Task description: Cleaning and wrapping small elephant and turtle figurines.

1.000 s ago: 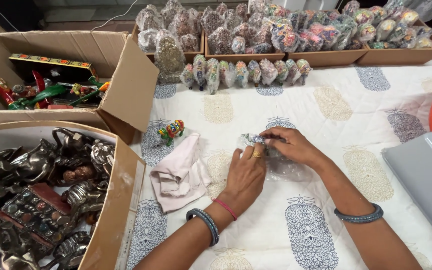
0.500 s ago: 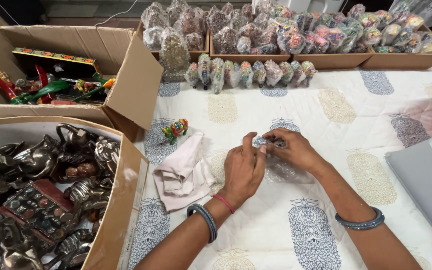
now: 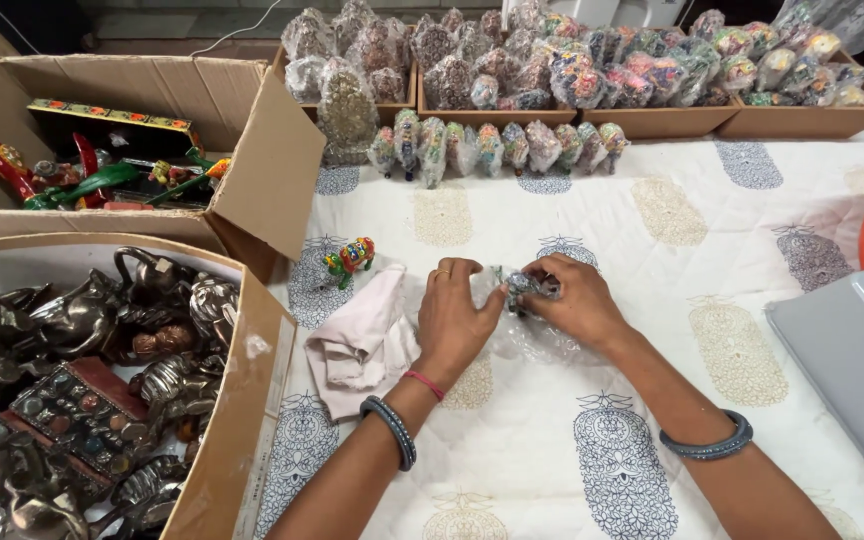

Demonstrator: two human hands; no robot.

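Both hands, left (image 3: 452,322) and right (image 3: 577,300), still closed on the small figurine (image 3: 522,290), now pressing bubble wrap (image 3: 537,340) tighter around it, beside pink cloth (image 3: 362,340).

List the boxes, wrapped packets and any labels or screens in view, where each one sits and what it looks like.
Open cardboard box, far left: brown, holds bright painted figures.
Second cardboard box, near left: brown, holds dark metal figures.
Cardboard trays, far edge: shallow, full of clear-wrapped colourful figurines.
Wrapped packets, a row before the trays.
Clear wrap under both hands.
No labels or screens.
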